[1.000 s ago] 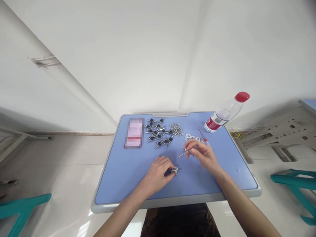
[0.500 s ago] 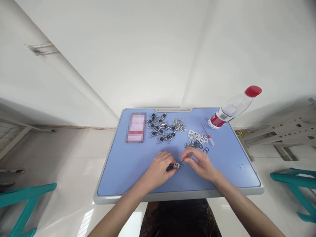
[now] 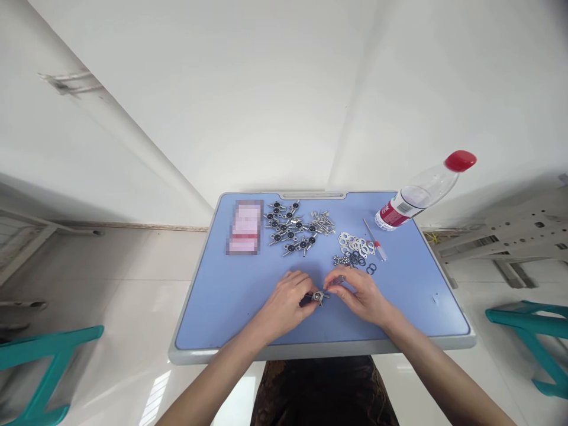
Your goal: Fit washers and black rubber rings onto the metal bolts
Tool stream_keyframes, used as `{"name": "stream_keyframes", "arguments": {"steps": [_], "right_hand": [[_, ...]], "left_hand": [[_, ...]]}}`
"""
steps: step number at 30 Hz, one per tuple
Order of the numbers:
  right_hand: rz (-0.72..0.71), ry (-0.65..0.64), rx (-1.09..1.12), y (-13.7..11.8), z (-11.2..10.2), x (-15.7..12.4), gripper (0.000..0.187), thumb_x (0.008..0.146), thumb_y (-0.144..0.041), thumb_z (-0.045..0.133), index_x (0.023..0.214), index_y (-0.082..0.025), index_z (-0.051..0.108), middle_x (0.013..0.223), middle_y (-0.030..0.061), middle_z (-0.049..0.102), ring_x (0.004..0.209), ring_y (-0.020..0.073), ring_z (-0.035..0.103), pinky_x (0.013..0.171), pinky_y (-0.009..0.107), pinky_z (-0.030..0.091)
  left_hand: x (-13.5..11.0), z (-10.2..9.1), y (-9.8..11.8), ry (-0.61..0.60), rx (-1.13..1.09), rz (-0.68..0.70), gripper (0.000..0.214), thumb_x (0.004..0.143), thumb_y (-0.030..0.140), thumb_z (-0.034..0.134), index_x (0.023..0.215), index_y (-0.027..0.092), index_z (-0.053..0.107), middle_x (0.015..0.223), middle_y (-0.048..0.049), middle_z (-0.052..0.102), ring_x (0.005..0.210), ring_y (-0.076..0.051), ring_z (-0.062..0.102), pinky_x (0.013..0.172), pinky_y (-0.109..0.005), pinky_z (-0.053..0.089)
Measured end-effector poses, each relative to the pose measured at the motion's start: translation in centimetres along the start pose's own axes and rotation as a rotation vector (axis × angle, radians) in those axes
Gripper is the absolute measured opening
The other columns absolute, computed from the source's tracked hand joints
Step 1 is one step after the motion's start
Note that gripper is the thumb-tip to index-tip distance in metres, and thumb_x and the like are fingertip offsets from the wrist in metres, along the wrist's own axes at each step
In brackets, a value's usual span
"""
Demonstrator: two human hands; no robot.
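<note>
My left hand (image 3: 286, 299) is closed round a small black and metal part (image 3: 316, 296) near the front middle of the blue table (image 3: 222, 307). My right hand (image 3: 357, 293) pinches a thin metal screw (image 3: 338, 280) whose tip meets that part. Behind the hands lie a pile of black and metal assembled parts (image 3: 289, 232), a heap of screws (image 3: 323, 223), flat metal plates (image 3: 354, 244), and black rings with small nuts (image 3: 355, 260).
A red-handled screwdriver (image 3: 375, 241) lies right of the plates. A plastic bottle with a red cap (image 3: 417, 192) stands at the back right corner. A blurred pink card (image 3: 245, 226) lies back left. Teal chairs (image 3: 532, 337) flank the table on both sides.
My right hand came down and left from the plates with the screw and met the part in my left hand. The view shifted slightly.
</note>
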State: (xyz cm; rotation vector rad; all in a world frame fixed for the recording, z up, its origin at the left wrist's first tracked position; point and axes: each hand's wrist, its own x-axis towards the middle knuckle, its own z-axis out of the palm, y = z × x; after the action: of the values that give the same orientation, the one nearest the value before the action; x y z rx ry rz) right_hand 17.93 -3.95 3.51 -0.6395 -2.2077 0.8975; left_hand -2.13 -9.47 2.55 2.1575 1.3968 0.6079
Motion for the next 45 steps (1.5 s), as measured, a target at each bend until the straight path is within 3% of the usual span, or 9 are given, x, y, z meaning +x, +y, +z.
{"name": "stream_keyframes", "arguments": {"steps": [5, 9, 12, 16, 23, 27, 33, 40, 45], "right_hand": [[-0.188, 0.039, -0.182, 0.2, 0.5, -0.1, 0.030, 0.096, -0.018, 0.051, 0.125, -0.025, 0.048, 0.086, 0.0020, 0.070, 0.071, 0.0153, 0.064, 0.062, 0.027, 0.048], [-0.215, -0.035, -0.210, -0.5, 0.2, 0.1, 0.035, 0.097, -0.016, 0.045, 0.131, -0.022, 0.045, 0.095, 0.0064, 0.070, 0.081, 0.0178, 0.064, 0.064, 0.029, 0.049], [-0.207, -0.022, -0.166, -0.7, -0.1, 0.3, 0.036, 0.095, -0.011, 0.040, 0.130, -0.021, 0.047, 0.099, 0.0081, 0.069, 0.084, 0.0185, 0.063, 0.067, 0.031, 0.050], [-0.238, 0.048, -0.131, -0.4, 0.2, 0.4, 0.032, 0.095, -0.013, 0.047, 0.124, -0.024, 0.051, 0.087, 0.0040, 0.069, 0.075, 0.0166, 0.063, 0.068, 0.031, 0.051], [-0.225, 0.091, -0.233, -0.4, 0.3, 0.4, 0.021, 0.095, -0.023, 0.052, 0.116, -0.023, 0.054, 0.083, 0.0044, 0.069, 0.071, 0.0174, 0.061, 0.059, 0.028, 0.047], [-0.199, 0.045, -0.163, -0.6, 0.1, 0.3, 0.028, 0.096, -0.016, 0.041, 0.121, -0.022, 0.052, 0.092, 0.0067, 0.070, 0.076, 0.0182, 0.062, 0.065, 0.031, 0.050], [-0.229, 0.132, -0.234, 0.1, 0.9, -0.1, 0.028, 0.094, -0.017, 0.053, 0.121, -0.025, 0.051, 0.081, 0.0019, 0.070, 0.068, 0.0161, 0.062, 0.057, 0.027, 0.046], [-0.184, 0.074, -0.192, -0.2, 0.3, -0.4, 0.032, 0.094, -0.015, 0.046, 0.125, -0.024, 0.050, 0.097, 0.0063, 0.071, 0.082, 0.0184, 0.066, 0.065, 0.030, 0.051], [-0.218, 0.184, -0.213, 0.1, 0.9, -0.4, 0.023, 0.091, -0.018, 0.056, 0.113, -0.025, 0.054, 0.079, 0.0019, 0.070, 0.066, 0.0160, 0.063, 0.058, 0.028, 0.048]], "left_hand": [[-0.1, 0.0, 0.1, 0.005, -0.005, -0.005, 0.005, 0.085, 0.017, 0.061, 0.083, 0.020, 0.057, 0.082, -0.0006, 0.061, 0.080, -0.019, 0.055, 0.076, -0.034, 0.041], [0.0, -0.1, 0.1, -0.003, -0.014, -0.013, 0.006, 0.084, 0.017, 0.062, 0.086, 0.020, 0.057, 0.083, -0.0003, 0.062, 0.080, -0.019, 0.055, 0.078, -0.034, 0.041], [0.0, -0.1, 0.2, -0.011, -0.016, -0.019, 0.008, 0.083, 0.016, 0.064, 0.084, 0.019, 0.057, 0.083, -0.0002, 0.062, 0.080, -0.018, 0.055, 0.077, -0.033, 0.041], [0.0, 0.0, 0.1, -0.001, 0.000, -0.011, 0.008, 0.083, 0.017, 0.065, 0.082, 0.019, 0.056, 0.081, 0.0002, 0.061, 0.078, -0.018, 0.054, 0.075, -0.033, 0.041], [0.0, -0.1, 0.2, 0.009, 0.002, -0.013, 0.009, 0.083, 0.017, 0.063, 0.079, 0.020, 0.056, 0.080, 0.0006, 0.061, 0.079, -0.018, 0.055, 0.074, -0.032, 0.041], [0.0, -0.1, 0.1, 0.014, -0.004, -0.005, 0.008, 0.083, 0.017, 0.063, 0.081, 0.020, 0.056, 0.080, -0.0001, 0.061, 0.078, -0.018, 0.055, 0.076, -0.033, 0.042], [0.0, -0.1, 0.1, 0.007, 0.014, -0.005, 0.009, 0.083, 0.018, 0.064, 0.080, 0.020, 0.056, 0.080, 0.0002, 0.061, 0.078, -0.019, 0.055, 0.075, -0.033, 0.041], [-0.1, 0.0, 0.0, 0.008, -0.003, -0.007, 0.007, 0.083, 0.018, 0.064, 0.081, 0.020, 0.057, 0.081, 0.0000, 0.062, 0.079, -0.019, 0.056, 0.077, -0.033, 0.041], [-0.1, 0.2, -0.1, 0.015, 0.009, -0.006, 0.006, 0.083, 0.020, 0.063, 0.081, 0.020, 0.058, 0.082, -0.0011, 0.062, 0.079, -0.019, 0.056, 0.076, -0.034, 0.041]]}}
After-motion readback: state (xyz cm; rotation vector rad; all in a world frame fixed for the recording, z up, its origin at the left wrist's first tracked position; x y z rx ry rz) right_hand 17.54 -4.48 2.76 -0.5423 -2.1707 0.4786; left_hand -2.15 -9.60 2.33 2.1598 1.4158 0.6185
